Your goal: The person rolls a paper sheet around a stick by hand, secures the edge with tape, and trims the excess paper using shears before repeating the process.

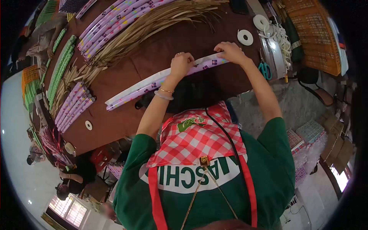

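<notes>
A long strip of purple patterned paper [153, 85], its white underside partly showing, lies partly folded or rolled lengthwise across the brown table in front of me. My left hand [181, 66], with bracelets at the wrist, is closed with curled fingers on its upper edge near the middle. Close to the paper's right end, my right hand [231, 53] is closed too, fingers bent down onto the edge. Whatever lies inside the fold is hidden. Beyond my hands lies a bundle of dry brown strips [153, 28].
Purple patterned rolls [115, 28] lie at the back, shorter ones [75, 107] at left, beside green rolls [61, 73]. White tape rolls [245, 37], teal-handled scissors [264, 69] and an orange basket [316, 34] are at right. Another person [74, 178] is at lower left.
</notes>
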Tool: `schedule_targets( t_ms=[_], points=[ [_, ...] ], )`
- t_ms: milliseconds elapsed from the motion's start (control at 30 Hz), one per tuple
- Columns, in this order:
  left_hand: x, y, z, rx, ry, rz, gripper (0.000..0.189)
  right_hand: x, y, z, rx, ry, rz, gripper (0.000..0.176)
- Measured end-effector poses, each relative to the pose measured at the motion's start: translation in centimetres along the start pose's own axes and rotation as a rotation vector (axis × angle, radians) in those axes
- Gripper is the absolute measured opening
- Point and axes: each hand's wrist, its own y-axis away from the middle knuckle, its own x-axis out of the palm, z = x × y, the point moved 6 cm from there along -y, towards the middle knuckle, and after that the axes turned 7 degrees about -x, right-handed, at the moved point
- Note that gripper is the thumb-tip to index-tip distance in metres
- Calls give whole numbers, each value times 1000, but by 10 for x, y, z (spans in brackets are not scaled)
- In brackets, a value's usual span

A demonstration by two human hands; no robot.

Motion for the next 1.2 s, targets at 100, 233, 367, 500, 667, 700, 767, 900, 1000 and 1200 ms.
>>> schedule_targets(
  t_ms=[100, 233, 367, 500, 667, 700, 767, 900, 1000, 1200],
  points=[
    [4, -3, -4, 123, -48, -86, 20, 6, 3, -4, 69, 1, 55, 19],
    [11, -8, -19, 95, -30, -137, 29, 7, 10, -2, 91, -25, 34, 15],
    [33, -21, -44, 183, 126, -9, 27, 16, 17, -11, 73, -25, -54, 17],
    [52, -35, -45, 72, 108, 80, 20, 1, 29, -1, 88, 85, -301, 23],
    [60, -35, -39, 5, 181, 134, 16, -43, 107, -1, 471, 547, -818, 34],
    [59, -33, -40, 9, 180, 140, 16, -47, 128, -8, 573, 620, -853, 37],
    [54, -30, -41, -16, 229, 122, 16, -27, 166, -38, 813, 682, -701, 40],
    [58, -36, -32, -37, 302, 267, 22, -1, 191, -64, 778, 528, -582, 42],
    [57, -40, -34, -63, 371, 336, 20, -4, 197, -71, 836, 461, -561, 43],
    [56, -44, -31, -199, 369, 470, 23, -12, 209, -72, 774, 21, -818, 44]
  ],
)
